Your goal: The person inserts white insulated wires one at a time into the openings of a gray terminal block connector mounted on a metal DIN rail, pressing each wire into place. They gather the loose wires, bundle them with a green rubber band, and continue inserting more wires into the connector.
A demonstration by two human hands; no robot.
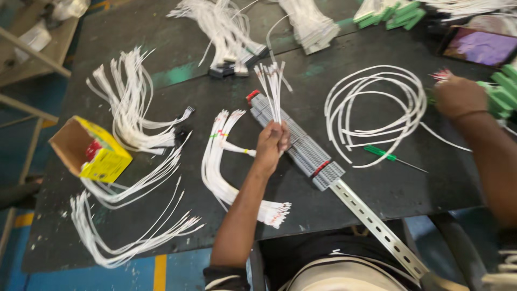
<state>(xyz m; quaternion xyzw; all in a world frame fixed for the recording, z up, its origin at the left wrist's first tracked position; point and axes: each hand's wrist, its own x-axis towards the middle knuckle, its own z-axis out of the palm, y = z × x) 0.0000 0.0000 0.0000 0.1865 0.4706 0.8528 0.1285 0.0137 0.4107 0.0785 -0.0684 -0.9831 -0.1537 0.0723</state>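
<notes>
Over the dark worn table (377,194), the left hand (272,144) is fisted tight around a bunch of thin white wires (272,86), light and floppy, best pinched low, above the grey terminal-block rail (301,145), while the right hand (460,96) closes on red-tipped wires (441,74).

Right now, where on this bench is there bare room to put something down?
Bare tabletop lies below the green screwdriver, right of the terminal rail, and between the yellow box and the wire bundle beside the left hand. The far edge is crowded with wire bundles.
</notes>
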